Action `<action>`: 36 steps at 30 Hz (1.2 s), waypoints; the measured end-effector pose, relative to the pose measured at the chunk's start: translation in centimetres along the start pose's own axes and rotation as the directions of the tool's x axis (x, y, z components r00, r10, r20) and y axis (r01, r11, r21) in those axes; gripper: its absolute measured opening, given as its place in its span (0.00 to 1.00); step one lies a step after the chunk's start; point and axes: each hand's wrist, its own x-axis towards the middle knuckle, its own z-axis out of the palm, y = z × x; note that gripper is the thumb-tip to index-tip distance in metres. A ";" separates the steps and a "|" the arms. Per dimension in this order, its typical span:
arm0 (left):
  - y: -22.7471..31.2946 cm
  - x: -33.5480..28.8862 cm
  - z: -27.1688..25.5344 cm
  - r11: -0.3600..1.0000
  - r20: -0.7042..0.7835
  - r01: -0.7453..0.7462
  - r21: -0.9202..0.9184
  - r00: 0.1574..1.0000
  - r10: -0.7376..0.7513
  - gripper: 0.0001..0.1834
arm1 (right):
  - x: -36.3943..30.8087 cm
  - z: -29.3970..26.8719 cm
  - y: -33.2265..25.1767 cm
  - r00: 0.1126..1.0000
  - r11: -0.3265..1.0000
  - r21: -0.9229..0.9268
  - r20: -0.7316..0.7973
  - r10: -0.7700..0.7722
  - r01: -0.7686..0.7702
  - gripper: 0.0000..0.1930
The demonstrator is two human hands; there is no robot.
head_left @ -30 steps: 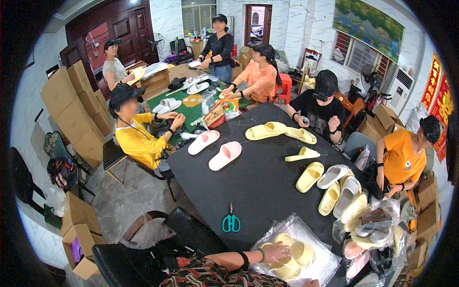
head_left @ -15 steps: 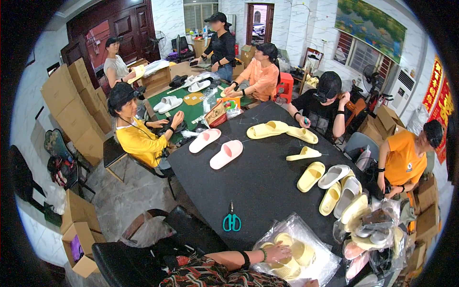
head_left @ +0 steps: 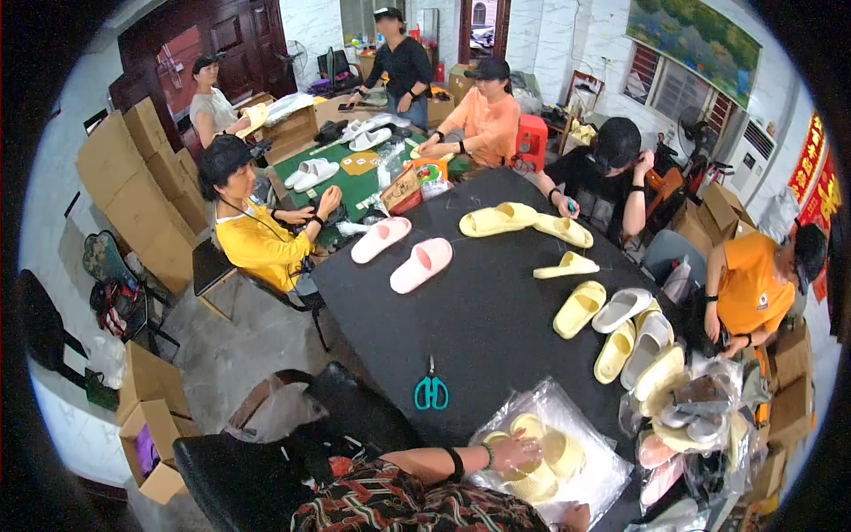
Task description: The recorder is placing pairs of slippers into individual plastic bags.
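Observation:
At the near edge of the black table, a clear plastic bag (head_left: 605, 459) lies flat with yellow slippers (head_left: 564, 454) inside or under its film. My left hand (head_left: 516, 452) rests on these slippers, its fingers stretched out and spread over them. Beside the bag's near edge, only a small part of my right hand (head_left: 577, 516) shows; its fingers are mostly hidden. Teal-handled scissors (head_left: 432, 391) lie to the left of the bag, points facing away from me, touched by neither hand.
Loose yellow slippers (head_left: 580, 309) and grey slippers (head_left: 621, 309) lie on the right. Bagged slippers (head_left: 687, 426) are heaped at the right edge. Two pink slippers (head_left: 421, 265) lie at the far left. Several people sit or stand around the tables. A black chair (head_left: 239, 470) stands left of me.
The whole view has shifted slightly, with near things sitting a little higher. My left hand stays on the bagged slippers, and more of my right hand shows at the bag's near edge.

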 end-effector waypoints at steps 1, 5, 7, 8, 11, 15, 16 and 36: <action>-0.7 -0.9 0.5 0.999 0.036 0.043 0.019 0.998 -0.044 0.26 | -0.6 0.7 -4.0 0.969 0.934 -0.349 -0.248 -0.020 -0.070 0.16; -2.1 -0.9 7.5 0.087 -0.029 -0.009 -0.996 0.971 -0.237 0.16 | -3.5 1.0 2.3 0.874 0.827 -0.373 -0.078 -0.480 0.421 0.25; -3.1 2.1 7.4 0.966 -0.376 -0.230 -0.122 0.911 0.169 0.18 | 2.7 -1.2 -2.7 0.747 0.766 -0.350 -0.221 -0.627 0.539 0.28; -1.0 1.1 3.7 0.944 0.021 -0.011 -0.330 1.000 0.019 0.29 | 1.3 0.0 -1.0 0.862 0.896 -0.237 -0.268 -0.431 0.375 0.24; 0.6 -2.3 -0.2 0.991 0.070 0.124 0.051 0.989 -0.127 0.30 | -5.7 0.8 -7.6 0.919 0.978 -0.110 -0.336 -0.206 0.179 0.21; 0.2 -1.1 -0.5 0.996 0.130 0.013 0.090 0.991 -0.024 0.34 | -6.0 0.6 -7.1 0.912 0.985 -0.141 -0.384 -0.143 0.096 0.19; 0.0 -1.0 -0.6 0.997 0.135 0.052 0.056 0.989 -0.059 0.34 | -6.2 0.5 -7.3 0.910 0.989 -0.126 -0.394 -0.126 0.082 0.19; 0.3 0.5 -3.4 0.983 0.171 0.162 -0.082 0.974 -0.147 0.29 | -3.6 0.4 -6.1 0.942 0.980 -0.162 -0.295 -0.160 0.115 0.17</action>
